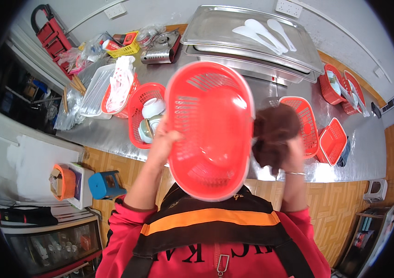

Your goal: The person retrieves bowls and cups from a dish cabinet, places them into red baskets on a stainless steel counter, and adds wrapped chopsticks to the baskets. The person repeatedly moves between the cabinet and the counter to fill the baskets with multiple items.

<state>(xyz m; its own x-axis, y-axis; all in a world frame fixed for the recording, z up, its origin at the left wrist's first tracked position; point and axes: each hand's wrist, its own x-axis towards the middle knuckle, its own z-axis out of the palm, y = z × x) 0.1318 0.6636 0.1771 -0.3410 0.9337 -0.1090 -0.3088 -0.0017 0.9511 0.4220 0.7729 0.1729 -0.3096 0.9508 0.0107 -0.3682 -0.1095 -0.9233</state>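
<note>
A red oval plastic basket (217, 128) with slotted sides is held up in front of my apron, its hollow inside facing me. My left hand (165, 137) grips its left rim, with the thumb lying over the edge. In my right hand (292, 153) is a dark brown cloth (275, 128), bunched and blurred, beside the basket's right rim. Whether the cloth touches the rim, I cannot tell. Behind my left hand stands a red basket (134, 121) of bowls (153, 107). Just beyond the cloth is another red basket (303, 120).
The steel table (113, 133) holds a lidded steel food warmer (214, 26) with white rice paddles (259, 33) on top. To the left are a basket of wrapped white utensils (122, 85) and a portable stove (162, 47). A small red basket (334, 142) sits right. A blue stool (104, 186) stands below.
</note>
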